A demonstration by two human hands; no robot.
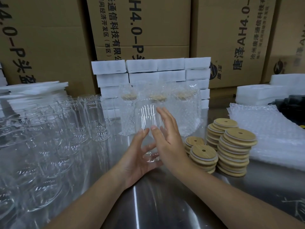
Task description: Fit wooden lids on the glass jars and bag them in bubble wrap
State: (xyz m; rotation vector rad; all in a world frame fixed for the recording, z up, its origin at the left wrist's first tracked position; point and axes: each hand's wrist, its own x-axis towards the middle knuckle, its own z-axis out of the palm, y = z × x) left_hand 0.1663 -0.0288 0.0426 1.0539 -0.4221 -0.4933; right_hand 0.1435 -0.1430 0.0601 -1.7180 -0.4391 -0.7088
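Counter [156,204] — brushed metal, sheeny, streaked with reflections.
Lids [234,151] on it: pale wood, matt, visible grain, white edging.
Jars [49,146] left of the lids: clear glass, glossy, smooth.
Bubble-wrap sheets [272,138] right of the lids — clear plastic, dimpled.
Blocks [148,70] behind the lids: white foam, matt.
Cartons [156,22] behind the lids: brown cardboard, matt, printed black.

A: Left of the tabletop [165,209]?
B: Glass jars [69,129], massed. Centre back: three bagged jars [183,113], foam blocks [148,68] stacked behind them, cartons [148,22] behind those.
A: Right?
B: Lid stacks [234,151] near centre. Bubble wrap [272,134] further right, foam pads [257,95] behind it.
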